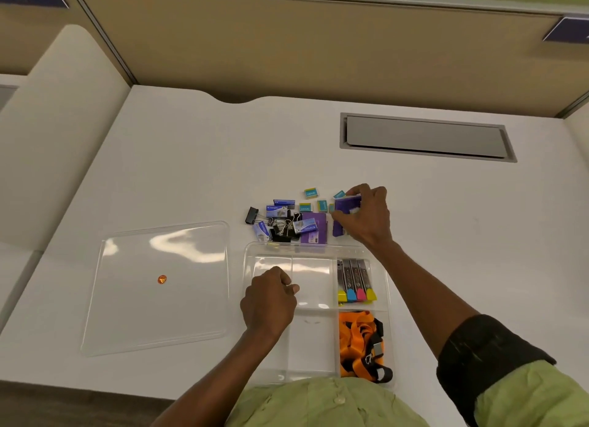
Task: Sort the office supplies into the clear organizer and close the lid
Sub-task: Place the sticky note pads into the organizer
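Observation:
The clear organizer (314,250) sits open at the desk's near edge. Its right compartments hold several highlighters (355,280) and orange lanyards (360,343). Its lid (159,286) lies flat to the left with a small orange sticker on it. Behind the organizer is a pile: black binder clips (251,215), blue staple boxes (280,207), small teal boxes (310,192) and a flat purple pack (314,232). My right hand (366,217) grips a purple box (345,205) at the pile's right side. My left hand (271,299) rests as a loose fist over the organizer's left compartments.
A grey cable hatch (424,138) is set into the white desk at the back right. Tan partition walls (318,44) close the desk at the back and left. A green shirt shows at the bottom edge.

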`<state>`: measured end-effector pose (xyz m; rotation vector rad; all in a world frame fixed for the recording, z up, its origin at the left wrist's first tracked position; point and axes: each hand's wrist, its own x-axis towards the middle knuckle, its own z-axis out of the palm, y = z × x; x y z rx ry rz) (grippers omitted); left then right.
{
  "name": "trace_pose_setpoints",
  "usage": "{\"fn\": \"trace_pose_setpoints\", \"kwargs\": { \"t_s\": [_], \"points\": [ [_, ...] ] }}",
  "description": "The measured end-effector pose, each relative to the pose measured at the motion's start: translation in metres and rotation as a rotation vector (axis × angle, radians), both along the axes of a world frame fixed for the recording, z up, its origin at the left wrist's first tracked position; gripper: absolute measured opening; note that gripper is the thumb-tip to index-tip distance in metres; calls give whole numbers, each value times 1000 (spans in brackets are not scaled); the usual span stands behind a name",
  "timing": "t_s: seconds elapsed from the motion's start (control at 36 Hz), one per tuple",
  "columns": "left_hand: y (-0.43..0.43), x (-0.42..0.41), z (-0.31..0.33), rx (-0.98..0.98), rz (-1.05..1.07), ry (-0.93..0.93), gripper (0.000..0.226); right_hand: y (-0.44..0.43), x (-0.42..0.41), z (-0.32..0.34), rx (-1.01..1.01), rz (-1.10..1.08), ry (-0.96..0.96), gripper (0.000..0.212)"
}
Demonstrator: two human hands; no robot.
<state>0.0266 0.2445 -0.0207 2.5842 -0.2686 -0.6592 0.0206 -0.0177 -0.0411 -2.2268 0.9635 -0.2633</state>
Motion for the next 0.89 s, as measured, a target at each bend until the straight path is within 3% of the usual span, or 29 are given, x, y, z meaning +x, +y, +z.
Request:
{"fn": "trace_pose_setpoints", "kwargs": {
  "t_s": [0.14,0.33,0.58,0.69,0.89],
  "points": [
    [0,0,-1,0,-8,-3,6,7,-17,3,-70,-4,-132,55],
    [1,0,-2,1,-20,-16,7,16,-30,2,-87,49,-118,32],
    [1,1,-1,-10,-15,-16,7,27,-47,39,-261,60,-153,30],
    [2,1,-1,-9,-17,-11,7,55,-68,63,-370,194,-262,29],
    [3,7,2,-21,-47,0,10,117,-92,40,-625,554,-24,48]
  ]
}}
